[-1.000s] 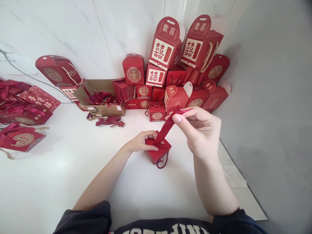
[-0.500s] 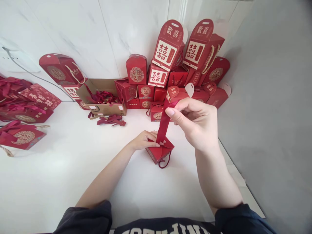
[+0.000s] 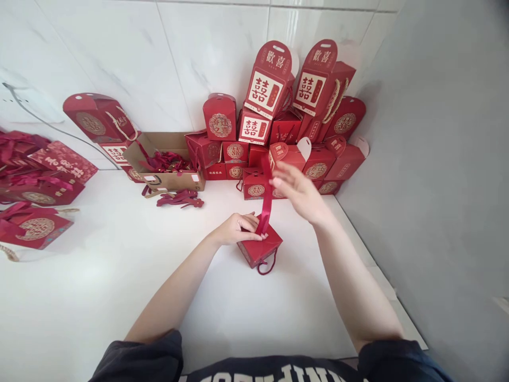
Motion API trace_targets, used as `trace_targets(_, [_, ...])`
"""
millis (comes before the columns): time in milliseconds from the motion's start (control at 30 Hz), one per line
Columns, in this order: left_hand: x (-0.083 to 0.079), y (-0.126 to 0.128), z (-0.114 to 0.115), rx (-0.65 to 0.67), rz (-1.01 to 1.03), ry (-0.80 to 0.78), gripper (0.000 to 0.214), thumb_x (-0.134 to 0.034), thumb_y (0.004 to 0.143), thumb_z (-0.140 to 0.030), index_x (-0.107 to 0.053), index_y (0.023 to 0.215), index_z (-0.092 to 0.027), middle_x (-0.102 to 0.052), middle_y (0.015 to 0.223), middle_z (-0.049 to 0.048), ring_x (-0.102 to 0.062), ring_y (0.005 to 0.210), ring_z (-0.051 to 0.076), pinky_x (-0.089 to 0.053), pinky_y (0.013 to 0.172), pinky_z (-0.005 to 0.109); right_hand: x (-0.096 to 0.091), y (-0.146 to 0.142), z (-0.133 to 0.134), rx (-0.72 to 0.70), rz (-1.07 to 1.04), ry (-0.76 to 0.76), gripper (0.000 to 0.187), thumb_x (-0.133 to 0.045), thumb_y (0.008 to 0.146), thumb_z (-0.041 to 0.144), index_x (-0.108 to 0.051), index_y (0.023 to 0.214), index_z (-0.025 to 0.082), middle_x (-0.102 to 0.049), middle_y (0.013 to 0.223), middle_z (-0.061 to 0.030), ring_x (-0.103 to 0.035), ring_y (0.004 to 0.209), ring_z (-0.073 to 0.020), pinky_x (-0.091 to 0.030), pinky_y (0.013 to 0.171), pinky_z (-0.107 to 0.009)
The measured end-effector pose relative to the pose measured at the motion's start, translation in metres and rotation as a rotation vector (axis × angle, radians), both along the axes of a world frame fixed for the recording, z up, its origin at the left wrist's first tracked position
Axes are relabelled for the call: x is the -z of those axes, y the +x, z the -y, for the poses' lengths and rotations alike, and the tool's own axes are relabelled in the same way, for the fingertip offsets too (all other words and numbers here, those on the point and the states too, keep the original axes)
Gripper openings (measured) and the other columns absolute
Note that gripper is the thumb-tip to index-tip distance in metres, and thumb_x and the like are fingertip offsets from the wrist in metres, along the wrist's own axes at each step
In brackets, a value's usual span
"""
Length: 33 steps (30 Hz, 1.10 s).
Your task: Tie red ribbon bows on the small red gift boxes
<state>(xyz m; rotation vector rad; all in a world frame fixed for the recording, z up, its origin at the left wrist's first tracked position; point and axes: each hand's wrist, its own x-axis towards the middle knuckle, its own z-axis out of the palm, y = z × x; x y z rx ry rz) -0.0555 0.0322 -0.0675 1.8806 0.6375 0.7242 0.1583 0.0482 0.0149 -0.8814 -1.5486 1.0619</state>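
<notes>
- Two bare hands work at one small red gift box (image 3: 254,253), light card, on a white tabletop (image 3: 99,297).
- Left hand (image 3: 237,229) lies curled on the box's top, fingers together (whether they pinch anything, I cannot tell).
- Right hand (image 3: 299,194) is open, fingers spread, holding nothing, above and right of the box.
- Dark red satin ribbon (image 3: 266,199) rises from the box: soft, slippery, best taken near its free end.
- Stacked red boxes (image 3: 256,154) stand behind the box; a cardboard carton (image 3: 167,181) sits behind and left of it.

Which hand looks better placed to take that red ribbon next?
Probably the right hand: it is open and free, just beside the upright ribbon, while the left hand is busy holding down the red box.
</notes>
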Motion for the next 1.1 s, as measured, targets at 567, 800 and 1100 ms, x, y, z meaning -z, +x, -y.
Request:
trace_targets(567, [0.002, 0.003, 0.0, -0.03, 0.059, -0.034, 0.015, -0.076, 0.076, -0.031, -0.079, 0.08, -0.017, -0.074, 0.098, 0.0111, -0.065, 0.101, 0.023, -0.05, 0.093, 0.036, 0.082, -0.011, 0.048, -0.231, 0.003, -0.231, 0.023, -0.068, 0.083, 0.033, -0.072, 0.105, 0.027, -0.046, 0.146, -0.0055, -0.039, 0.138, -0.0233, -0.025, 0.116, -0.042])
trace_targets(800, [0.001, 0.004, -0.002, 0.03, 0.077, 0.009, 0.011, -0.075, 0.077, -0.027, -0.079, 0.083, -0.019, -0.075, 0.086, 0.0104, -0.066, 0.091, 0.021, -0.05, 0.091, 0.036, 0.09, -0.024, 0.049, -0.011, -0.397, -0.581, 0.027, -0.077, 0.071, 0.046, -0.07, 0.077, 0.02, -0.073, 0.093, -0.0041, -0.067, 0.091, -0.0221, -0.049, 0.088, -0.036])
trace_targets(1100, [-0.001, 0.002, -0.002, 0.041, 0.007, -0.043, 0.023, -0.068, 0.083, -0.037, -0.079, 0.092, -0.019, -0.074, 0.083, 0.0104, -0.062, 0.091, 0.021, -0.048, 0.088, 0.036, 0.078, 0.001, 0.058, 0.344, -0.404, -0.379, 0.024, -0.071, 0.077, 0.047, -0.068, 0.079, 0.022, -0.067, 0.092, -0.002, -0.059, 0.076, -0.0141, -0.046, 0.063, -0.026])
